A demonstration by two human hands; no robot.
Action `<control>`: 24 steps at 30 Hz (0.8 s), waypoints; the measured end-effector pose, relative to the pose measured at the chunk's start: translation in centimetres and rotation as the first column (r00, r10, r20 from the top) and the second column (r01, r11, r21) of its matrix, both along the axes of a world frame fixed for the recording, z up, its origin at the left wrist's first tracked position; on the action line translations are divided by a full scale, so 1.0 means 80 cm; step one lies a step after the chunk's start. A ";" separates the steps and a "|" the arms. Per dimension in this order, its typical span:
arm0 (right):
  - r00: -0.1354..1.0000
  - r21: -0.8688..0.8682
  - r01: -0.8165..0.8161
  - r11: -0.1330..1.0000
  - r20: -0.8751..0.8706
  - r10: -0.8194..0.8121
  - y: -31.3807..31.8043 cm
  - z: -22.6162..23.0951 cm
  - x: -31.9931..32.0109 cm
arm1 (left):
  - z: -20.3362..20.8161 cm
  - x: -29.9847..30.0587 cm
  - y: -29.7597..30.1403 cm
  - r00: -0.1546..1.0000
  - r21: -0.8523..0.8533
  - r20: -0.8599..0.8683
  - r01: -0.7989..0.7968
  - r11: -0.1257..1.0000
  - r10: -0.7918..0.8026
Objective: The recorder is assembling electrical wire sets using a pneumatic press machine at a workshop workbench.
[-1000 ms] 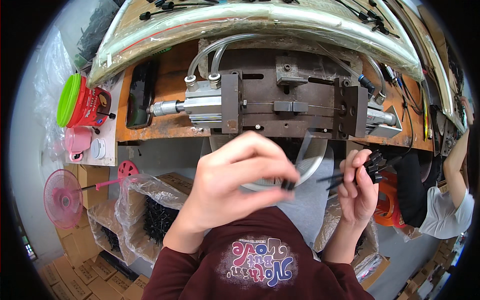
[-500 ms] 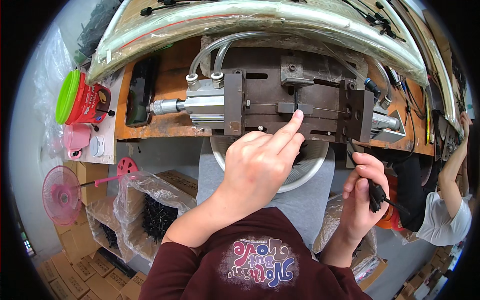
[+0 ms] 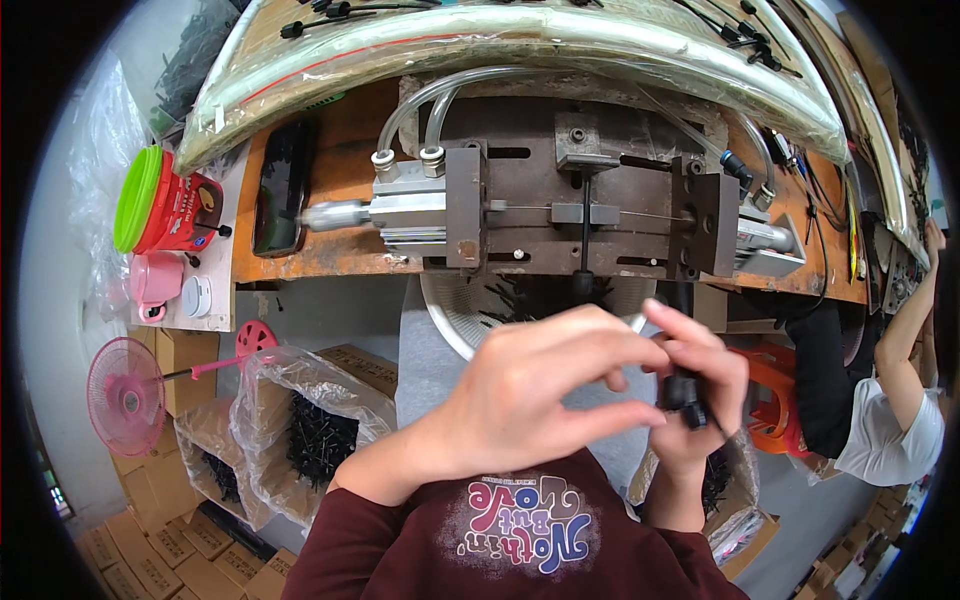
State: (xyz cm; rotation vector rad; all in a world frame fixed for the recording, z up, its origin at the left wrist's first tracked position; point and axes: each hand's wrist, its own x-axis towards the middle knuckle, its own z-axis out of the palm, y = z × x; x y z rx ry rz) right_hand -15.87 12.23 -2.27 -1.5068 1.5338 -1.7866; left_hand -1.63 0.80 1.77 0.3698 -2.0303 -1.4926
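Hands close together in front of a steel pneumatic clamping fixture (image 3: 530,180).
The left hand (image 3: 550,385), thumb and fingers apart, reaches beside the right hand (image 3: 712,360), which grips black capped rods (image 3: 684,392); another black rod (image 3: 587,235) lies across the fixture's middle. Below its front edge, a white basket (image 3: 450,322) is partly blocked by the left hand. Left of the fixture are a red bucket (image 3: 165,215), pink cup (image 3: 155,278) and pink fan (image 3: 125,395); behind it, clear tubes (image 3: 435,122) and a plastic-wrapped panel (image 3: 520,45). A worn wooden bench (image 3: 350,160) supports the fixture, with plastic-lined cartons (image 3: 262,400) lower left and an orange stool (image 3: 778,405) lower right.
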 end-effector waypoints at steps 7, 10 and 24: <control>0.943 0.065 0.016 0.998 -0.333 0.007 -0.018 0.027 0.005 | 0.007 0.011 -0.003 0.999 0.096 -0.035 0.022 0.995 -0.019; 0.920 -0.006 -0.007 1.000 -0.391 0.004 -0.028 0.017 0.006 | -0.002 0.009 0.002 0.999 0.252 -0.009 -0.031 0.967 0.035; 0.982 0.033 0.169 0.985 -0.089 -0.166 -0.019 0.001 0.000 | -0.007 0.010 0.003 0.993 -0.007 0.087 -0.080 0.997 0.080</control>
